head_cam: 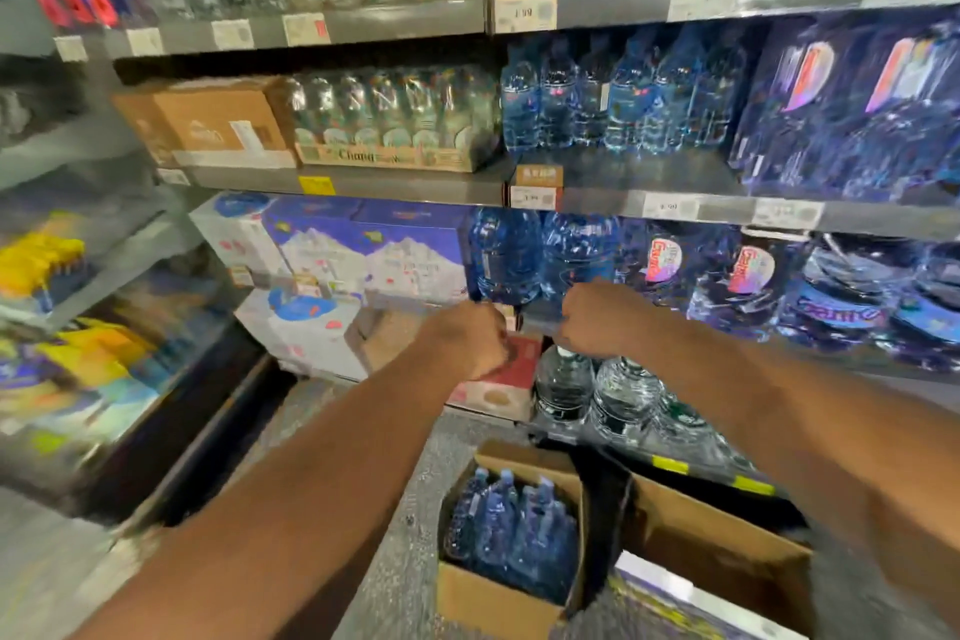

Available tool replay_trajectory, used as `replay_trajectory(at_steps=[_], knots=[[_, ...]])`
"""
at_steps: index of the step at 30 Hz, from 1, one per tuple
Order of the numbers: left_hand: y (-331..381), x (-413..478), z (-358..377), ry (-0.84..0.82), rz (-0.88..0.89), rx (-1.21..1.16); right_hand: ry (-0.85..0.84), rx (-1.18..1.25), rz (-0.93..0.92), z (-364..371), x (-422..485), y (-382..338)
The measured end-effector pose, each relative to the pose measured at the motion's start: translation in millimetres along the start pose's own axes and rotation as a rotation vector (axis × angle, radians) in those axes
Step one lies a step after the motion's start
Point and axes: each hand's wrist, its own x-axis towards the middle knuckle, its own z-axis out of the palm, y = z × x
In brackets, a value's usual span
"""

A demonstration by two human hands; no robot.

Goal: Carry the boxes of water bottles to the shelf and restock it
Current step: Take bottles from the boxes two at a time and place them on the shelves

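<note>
Both hands are up at the middle shelf, well above the open box on the floor. The left hand and right hand are held like fists with the fingers curled in. Blur hides whether either one pinches wrapping or anything else, so I cannot tell. The big blue bottles already on the shelf stand just above and behind the knuckles.

The stock to be shelved, a pack of small blue bottles, sits in that box straight below the gap between the two hands, caps up and long axis upright. Neither hand looks clearly nearer. The next reach probably goes straight down, then lifts back to the shelf. A second box lies to its right, contents unclear
</note>
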Motion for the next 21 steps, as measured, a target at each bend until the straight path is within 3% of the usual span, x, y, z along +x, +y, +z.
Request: replay_trajectory(at_steps=[5,13,21], knots=[[-16.5,24.8,37.5,0.018,-0.030,0.029,-0.072,0.045,0.015,41.8,42.5,7.0],[-46.2,80.7,112.7,-0.218,0.023,-0.025,-0.247,0.057,0.087,128.0,91.7,7.5],[-73.7,147.1,186.4,-0.384,0.181,0.001,-0.308,0.171,0.308,215.3,126.7,8.8]])
